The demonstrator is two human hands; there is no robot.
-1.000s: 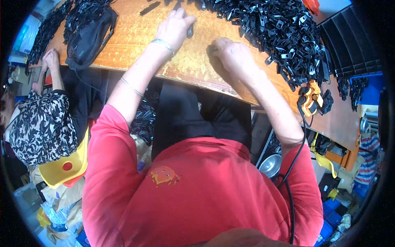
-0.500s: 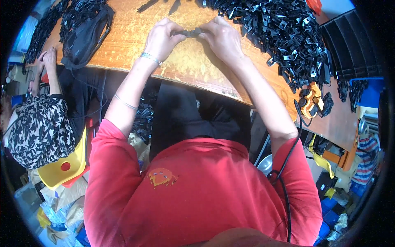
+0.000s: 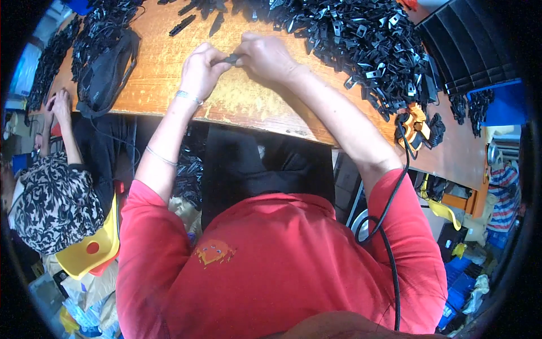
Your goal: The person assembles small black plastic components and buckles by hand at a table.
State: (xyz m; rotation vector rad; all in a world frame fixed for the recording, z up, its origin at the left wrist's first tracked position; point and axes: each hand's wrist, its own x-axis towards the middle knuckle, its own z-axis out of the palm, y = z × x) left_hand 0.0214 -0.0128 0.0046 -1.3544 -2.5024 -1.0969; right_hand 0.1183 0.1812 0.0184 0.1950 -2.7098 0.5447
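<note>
A small dark plastic piece [image 3: 230, 58] is held just above the worn wooden table [image 3: 248, 101]. My left hand [image 3: 197, 70] pinches its left end between thumb and fingers. At the other end my right hand [image 3: 265, 56] is closed on it, back of the hand upward, so most of the piece is covered. Beyond my hands lie two loose black strip-like parts, one at the left [image 3: 182, 25] and one nearer the middle [image 3: 217, 24]. A large heap of black plastic clips [image 3: 367, 51] spreads across the far right of the table.
A black bag [image 3: 107, 70] lies at the left, with more black parts behind it. Another person's hands [image 3: 58, 104] are at the table's left edge. At the right are an orange-and-black device [image 3: 413, 127] with a black cable and a black ribbed tray [image 3: 466, 48].
My right hand has come closer to my left, covering more of the dark piece, which showed longer between them before. The whole view has shifted, with the table appearing lower and further left.
</note>
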